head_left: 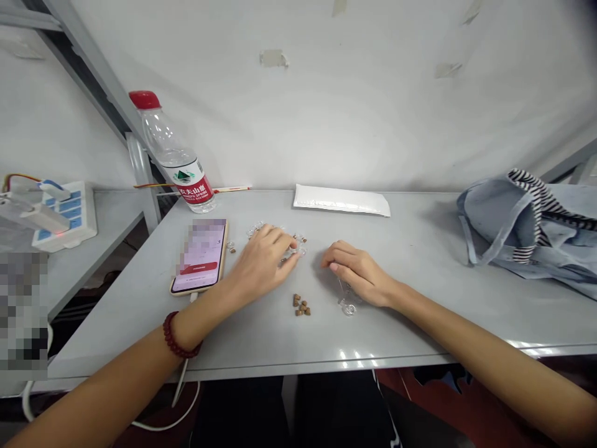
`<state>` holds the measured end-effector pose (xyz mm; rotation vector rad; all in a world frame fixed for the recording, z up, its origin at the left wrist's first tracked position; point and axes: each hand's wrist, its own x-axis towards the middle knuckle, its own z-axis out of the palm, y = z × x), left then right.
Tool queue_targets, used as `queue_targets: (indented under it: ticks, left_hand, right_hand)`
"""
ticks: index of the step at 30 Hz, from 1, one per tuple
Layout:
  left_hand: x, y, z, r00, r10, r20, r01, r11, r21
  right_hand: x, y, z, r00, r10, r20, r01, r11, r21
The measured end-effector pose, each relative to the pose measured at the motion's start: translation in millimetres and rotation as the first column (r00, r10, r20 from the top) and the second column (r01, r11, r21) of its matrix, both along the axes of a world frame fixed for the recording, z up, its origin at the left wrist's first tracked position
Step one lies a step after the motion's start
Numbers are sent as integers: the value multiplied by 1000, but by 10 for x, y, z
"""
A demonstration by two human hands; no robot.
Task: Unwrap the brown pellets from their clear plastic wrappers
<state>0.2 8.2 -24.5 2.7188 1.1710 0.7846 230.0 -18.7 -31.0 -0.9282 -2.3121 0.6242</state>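
My left hand (265, 258) reaches over a cluster of small clear plastic pieces (300, 247), some with brown bits in them. Its thumb and fingers are bent around a clear piece at the fingertips. My right hand (357, 270) rests on the grey table with its fingers curled together; what they hold, if anything, is hidden. More clear plastic pieces (348, 307) lie beneath and just in front of that palm. Between the hands, nearer the front edge, sits a small group of brown bits (302, 306). One clear piece with a brown bit (231, 247) lies beside the phone.
A lit phone (201, 255) with a cable lies left of my left hand. Behind it stands a water bottle (180, 155). A white packet (342, 200) lies by the wall, a blue cloth bag (527, 224) at right, a power strip (69, 214) at far left.
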Motion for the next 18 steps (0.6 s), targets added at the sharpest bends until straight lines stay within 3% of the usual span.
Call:
queue_targets:
  ticks: [4,10,15,18]
  left_hand:
    - [-17,68,-70,986,74,-149,-67,997,47]
    - [35,81,-106,984,29,-176,-23,999,36]
    - [58,31,-35,997,-72,-12,72,996,-54]
    - [101,-61,27,975,-152,160,172,977,-123]
  right_hand:
    - [-9,-13,0,1000,-20,13,20,1000,-4]
    - [-30,-35,22,998,-39,48,38,999,9]
    - [-39,-23,-25,989,-146,24,144,988,47]
    - [-79,-33,-35,990,-132,-47,136,986,101]
